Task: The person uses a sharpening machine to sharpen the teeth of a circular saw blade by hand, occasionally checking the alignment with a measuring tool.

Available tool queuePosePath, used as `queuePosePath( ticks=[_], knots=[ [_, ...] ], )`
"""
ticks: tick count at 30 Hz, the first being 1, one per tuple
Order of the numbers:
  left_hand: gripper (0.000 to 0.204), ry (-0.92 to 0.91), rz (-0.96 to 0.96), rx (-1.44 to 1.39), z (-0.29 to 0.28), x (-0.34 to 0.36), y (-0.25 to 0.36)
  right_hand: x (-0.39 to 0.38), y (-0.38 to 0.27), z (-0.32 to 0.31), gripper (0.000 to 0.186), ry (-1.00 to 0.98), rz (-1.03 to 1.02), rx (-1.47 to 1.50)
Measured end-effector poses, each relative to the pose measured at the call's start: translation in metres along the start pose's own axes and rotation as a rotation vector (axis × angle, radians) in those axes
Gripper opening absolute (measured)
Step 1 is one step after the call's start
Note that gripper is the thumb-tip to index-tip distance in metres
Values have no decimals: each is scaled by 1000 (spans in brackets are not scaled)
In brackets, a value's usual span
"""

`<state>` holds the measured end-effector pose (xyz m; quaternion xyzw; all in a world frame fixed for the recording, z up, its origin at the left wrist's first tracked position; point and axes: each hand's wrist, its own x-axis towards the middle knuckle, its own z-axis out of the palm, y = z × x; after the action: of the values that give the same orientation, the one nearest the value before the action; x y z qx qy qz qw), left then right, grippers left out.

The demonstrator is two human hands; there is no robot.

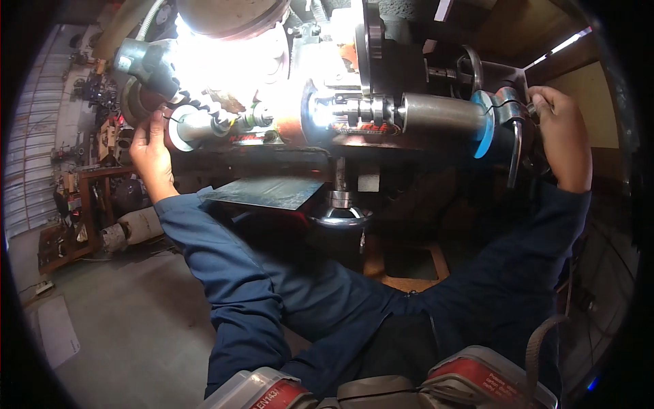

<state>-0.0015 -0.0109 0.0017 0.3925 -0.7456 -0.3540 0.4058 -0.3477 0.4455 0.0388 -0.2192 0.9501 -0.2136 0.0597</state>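
A metal shaft with raised rings and lobes runs crosswise in a grinding machine, between a left holder and a right holder. Its middle-left stretch is lost in glare. At the left end, my left hand has its fingers round the edge of a reddish collar. On the far right, my right hand pinches a small knob beside the clamp of the right holder; the fingertips are partly hidden. That holder has a thick steel cylinder and a bright blue ring. A bent metal lever hangs beneath the clamp.
A large dark disc stands behind the shaft. A grey lamp or nozzle head sits at upper left. Below the machine are a flat metal plate and a handwheel. Respirator cartridges show at the lower edge.
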Motion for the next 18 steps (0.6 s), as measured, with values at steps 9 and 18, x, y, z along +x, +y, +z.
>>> queuePosePath(
  ticks=[9, 18],
  knots=[
    [30, 15, 4, 11, -3, -2, -3, -43, 1, 26, 34, 420, -99, 216],
    [31, 20, 10, -10, 3, 1, -2, -55, 18, 71, 38, 855, -388, 267]
  ],
)
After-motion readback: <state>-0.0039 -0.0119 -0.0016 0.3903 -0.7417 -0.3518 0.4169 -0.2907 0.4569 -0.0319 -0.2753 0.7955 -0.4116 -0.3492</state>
